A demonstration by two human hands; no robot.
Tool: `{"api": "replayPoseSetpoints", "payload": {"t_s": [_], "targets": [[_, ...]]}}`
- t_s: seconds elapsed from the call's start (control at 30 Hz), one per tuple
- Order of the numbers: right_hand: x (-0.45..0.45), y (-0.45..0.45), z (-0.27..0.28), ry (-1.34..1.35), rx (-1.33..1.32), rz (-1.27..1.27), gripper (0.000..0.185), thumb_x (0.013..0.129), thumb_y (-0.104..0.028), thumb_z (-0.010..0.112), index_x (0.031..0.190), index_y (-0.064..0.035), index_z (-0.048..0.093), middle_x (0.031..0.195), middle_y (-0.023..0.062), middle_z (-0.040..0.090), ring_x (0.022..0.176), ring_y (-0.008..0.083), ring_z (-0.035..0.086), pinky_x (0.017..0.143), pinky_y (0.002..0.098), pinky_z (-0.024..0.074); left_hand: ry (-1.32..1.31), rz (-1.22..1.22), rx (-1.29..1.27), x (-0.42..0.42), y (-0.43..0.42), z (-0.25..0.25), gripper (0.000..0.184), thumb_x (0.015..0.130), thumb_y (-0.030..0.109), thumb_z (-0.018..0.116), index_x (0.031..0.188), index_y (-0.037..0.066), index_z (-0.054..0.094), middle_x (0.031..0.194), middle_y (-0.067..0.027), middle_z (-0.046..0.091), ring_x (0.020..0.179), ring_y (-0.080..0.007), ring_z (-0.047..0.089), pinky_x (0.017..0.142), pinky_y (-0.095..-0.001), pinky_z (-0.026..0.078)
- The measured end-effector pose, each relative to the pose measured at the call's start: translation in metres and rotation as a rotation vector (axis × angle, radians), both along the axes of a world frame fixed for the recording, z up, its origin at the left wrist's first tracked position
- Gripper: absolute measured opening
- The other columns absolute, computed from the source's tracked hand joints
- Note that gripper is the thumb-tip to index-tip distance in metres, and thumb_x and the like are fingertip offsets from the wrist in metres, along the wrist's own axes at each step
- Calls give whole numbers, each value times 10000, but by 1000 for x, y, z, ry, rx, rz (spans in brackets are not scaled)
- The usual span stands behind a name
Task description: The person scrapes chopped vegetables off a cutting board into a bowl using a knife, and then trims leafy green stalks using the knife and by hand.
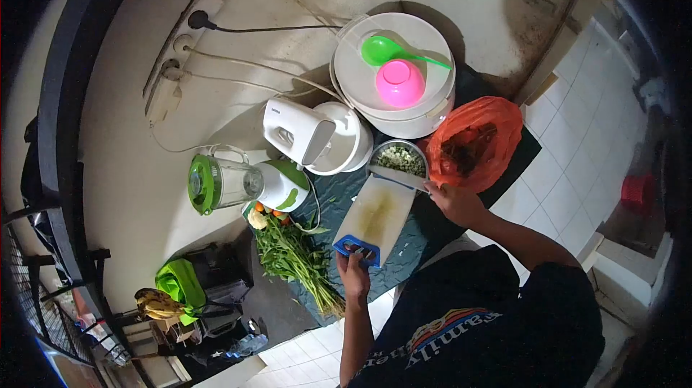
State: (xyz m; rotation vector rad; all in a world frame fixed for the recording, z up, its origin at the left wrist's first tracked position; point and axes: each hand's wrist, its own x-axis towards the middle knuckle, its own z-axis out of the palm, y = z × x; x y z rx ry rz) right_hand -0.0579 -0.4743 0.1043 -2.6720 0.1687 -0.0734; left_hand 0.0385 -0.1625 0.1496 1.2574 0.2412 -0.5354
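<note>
Over the table [339, 201], one sharp tilt of the board [375, 219] could have knocked the bowl [426, 157], in from the right edge, spilling its greens [398, 159]! The table looked crinkled, the board flat and stained, the bowl round metal; the left hand [353, 273] clenched the blue handle [375, 255], the right hand [455, 203] gripped the thin knife [400, 177] across the board's far edge.

Table [335, 204]: bare strip between cutting board [386, 208] and greens [292, 247], blender cord [318, 204] dipping in. More bare surface between board and near edge. Far edge blocked: blender [252, 183], mixer [295, 132], rice cooker [353, 74]. Bowl [375, 156] tight between board, cooker and orange bag [497, 132]; bag crowds right end. Greens obstruct left end. Knife [398, 177] and right hand [453, 204] bar board's bowl end.
</note>
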Motion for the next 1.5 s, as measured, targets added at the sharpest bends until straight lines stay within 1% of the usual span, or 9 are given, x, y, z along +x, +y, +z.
{"api": "replayPoseSetpoints", "payload": {"t_s": [0.1, 0.3, 0.57, 0.8, 0.9, 0.97, 1.1, 1.27, 1.5], "targets": [[2, 3, 11, -248, 67, -49, 384, 975, -215, 574, 1327, -63, 579, 815, 137, 649, 628, 287, 677, 482, 401, 551, -19, -1, -3, -4, 2, 1, 440, 851, -32, 503, 1278, 71, 470, 1175, -97, 580, 1040, -256, 616, 880, -430, 537], [-2, 8, 11, -87, -82, 2, 402, 972, -208, 587, 1334, -33, 568, 808, 149, 642, 651, 283, 675, 497, 388, 539, -17, 18, -26, -5, -6, 0, 416, 871, -18, 521, 1276, 62, 472, 1181, -100, 577, 1040, -267, 618, 878, -444, 538], [1, 13, 27, -239, 185, -48, 348, 967, -213, 601, 1251, -11, 611, 826, 161, 646, 682, 323, 670, 576, 432, 549, -4, -18, 8, -10, -19, 5, 433, 868, -33, 496, 1294, 41, 467, 1205, -119, 583, 1065, -283, 632, 905, -444, 544], [-1, 15, 9, -251, 104, -8, 354, 979, -236, 600, 1281, -51, 592, 819, 145, 640, 689, 320, 668, 577, 426, 540, 11, 13, -42, -12, -24, 3, 465, 856, -67, 471, 1307, 42, 446, 1192, -117, 566, 1061, -273, 639, 870, -422, 578], [-4, 25, 30, -270, 254, -14, 362, 977, -239, 605, 1294, -66, 580, 805, 139, 633, 675, 315, 664, 570, 424, 532, -1, 4, 10, -17, -21, 7, 483, 858, -72, 467, 1325, 48, 442, 1213, -122, 563, 1077, -275, 632, 882, -436, 574], [-4, 23, 40, -149, 260, 131, 357, 972, -242, 612, 1282, -66, 584, 796, 135, 627, 665, 315, 659, 571, 425, 529, 18, 15, 0, -16, -22, 6, 473, 848, -41, 506, 1312, 43, 462, 1217, -127, 590, 1068, -278, 637, 889, -431, 552], [7, 13, 25, -98, 171, 129, 355, 966, -234, 621, 1271, -56, 589, 806, 134, 633, 653, 313, 654, 572, 421, 526, -11, 7, -23, -13, -20, 2, 427, 853, -45, 506, 1266, 56, 472, 1197, -125, 595, 1063, -281, 638, 885, -437, 551], [22, 10, 19, -412, 163, -89, 371, 967, -241, 620, 1292, -65, 587, 819, 145, 640, 704, 327, 660, 596, 428, 527, 2, -16, -61, -16, -7, -2, 331, 860, -67, 479, 1159, 72, 456, 1189, -131, 582, 1079, -313, 636, 890, -466, 549], [17, 31, 15, -72, 173, -37, 386, 956, -243, 618, 1299, -70, 583, 883, 145, 663, 777, 328, 686, 667, 461, 557, 27, -76, -28, -25, -6, 2, 359, 853, -91, 463, 1168, 80, 436, 1247, -150, 538, 1125, -342, 621, 911, -490, 538]]}}
